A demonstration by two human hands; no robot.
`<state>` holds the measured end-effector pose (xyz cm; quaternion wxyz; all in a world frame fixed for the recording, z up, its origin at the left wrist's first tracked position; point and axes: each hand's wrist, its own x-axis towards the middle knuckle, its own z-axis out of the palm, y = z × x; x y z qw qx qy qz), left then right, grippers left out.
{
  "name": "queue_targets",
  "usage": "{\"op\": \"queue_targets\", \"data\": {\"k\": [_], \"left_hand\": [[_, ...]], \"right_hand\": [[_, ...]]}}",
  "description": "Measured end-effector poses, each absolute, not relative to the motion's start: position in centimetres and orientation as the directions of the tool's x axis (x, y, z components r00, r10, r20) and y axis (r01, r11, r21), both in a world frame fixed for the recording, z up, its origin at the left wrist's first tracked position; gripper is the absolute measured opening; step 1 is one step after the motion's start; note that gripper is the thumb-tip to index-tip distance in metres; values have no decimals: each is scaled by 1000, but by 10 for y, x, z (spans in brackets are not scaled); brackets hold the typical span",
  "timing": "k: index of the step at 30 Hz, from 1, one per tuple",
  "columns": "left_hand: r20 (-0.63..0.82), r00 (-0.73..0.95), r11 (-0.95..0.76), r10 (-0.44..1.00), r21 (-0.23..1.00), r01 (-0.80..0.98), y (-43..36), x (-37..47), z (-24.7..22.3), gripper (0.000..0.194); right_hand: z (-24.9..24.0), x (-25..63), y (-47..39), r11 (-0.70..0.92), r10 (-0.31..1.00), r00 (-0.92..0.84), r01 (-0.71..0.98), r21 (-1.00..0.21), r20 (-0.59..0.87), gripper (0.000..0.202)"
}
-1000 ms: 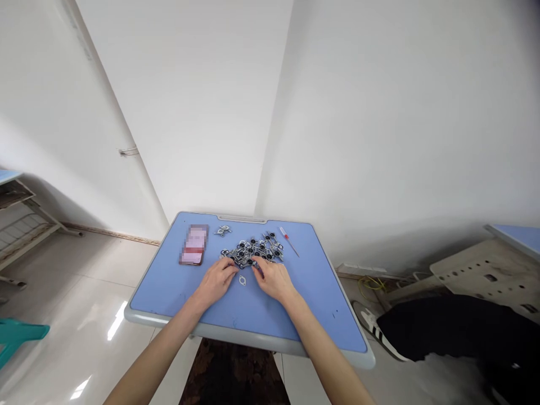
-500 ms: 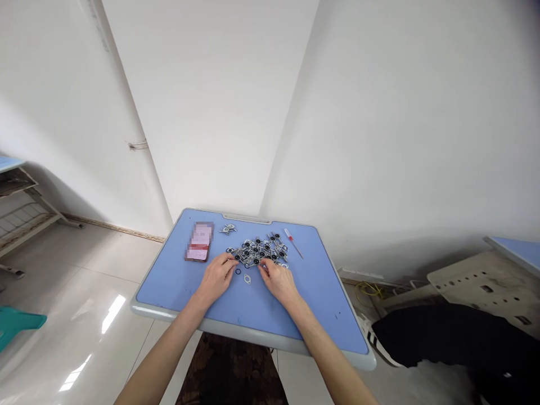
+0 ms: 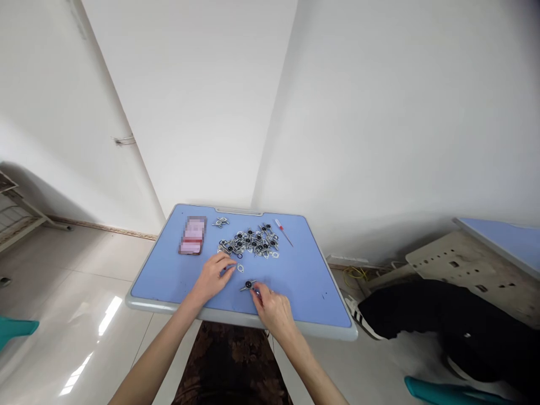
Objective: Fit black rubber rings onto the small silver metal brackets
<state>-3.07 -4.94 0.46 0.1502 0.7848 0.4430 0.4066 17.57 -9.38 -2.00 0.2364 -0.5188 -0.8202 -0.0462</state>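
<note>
Right hand (image 3: 273, 309) grip pinching black-topped metal part (image 3: 248, 285); left hand (image 3: 215, 275) grip parted, flat plate (image 3: 240, 268) just right.

On the bench (image 3: 304, 287), taking the pile of parts (image 3: 254, 244) as centre: phone (image 3: 193, 233) at 9 o'clock, small cluster (image 3: 221, 223) at 10, pointed tool (image 3: 281, 227) between 2 and 3, single part (image 3: 248, 285) at 6, loose plate (image 3: 240, 268) nearer, towards 7.

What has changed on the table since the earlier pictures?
The right hand has drawn back from the pile toward the table's near edge, a black-topped metal part now at its fingertips. The left hand stays beside the pile; phone, screwdriver and small far cluster stayed put.
</note>
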Motion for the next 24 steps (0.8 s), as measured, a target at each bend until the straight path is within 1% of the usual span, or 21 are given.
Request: {"op": "queue_targets", "data": {"k": [3,5,9,14,17,21,24], "left_hand": [[442,411,-602,797,530,597,-61,-25,2,13],[400,466,-613,789,474,632,-64,-22,0,15],[389,463,-602,796,439,667,-59,-18,-3,25],[379,458,-585,804,366,724,-51,-12,-5,34],[378,433,-561,818,365,743,-53,-12,-7,36],[393,389,-536,833,401,743,-57,-18,-9,34],[420,351,-523,837,425,738,-58,-22,-11,33]], "right_hand": [[-18,166,-93,375,879,-287,909,-182,380,21],[-16,161,-89,336,902,-260,924,-182,344,18],[-13,154,-82,273,935,-212,942,-194,284,15],[-10,146,-71,204,963,-155,953,-224,220,17],[-6,148,-63,221,968,-171,926,-306,184,15],[4,165,-48,243,969,-184,821,-516,164,17],[14,177,-32,238,970,-166,804,-545,179,16]]}}
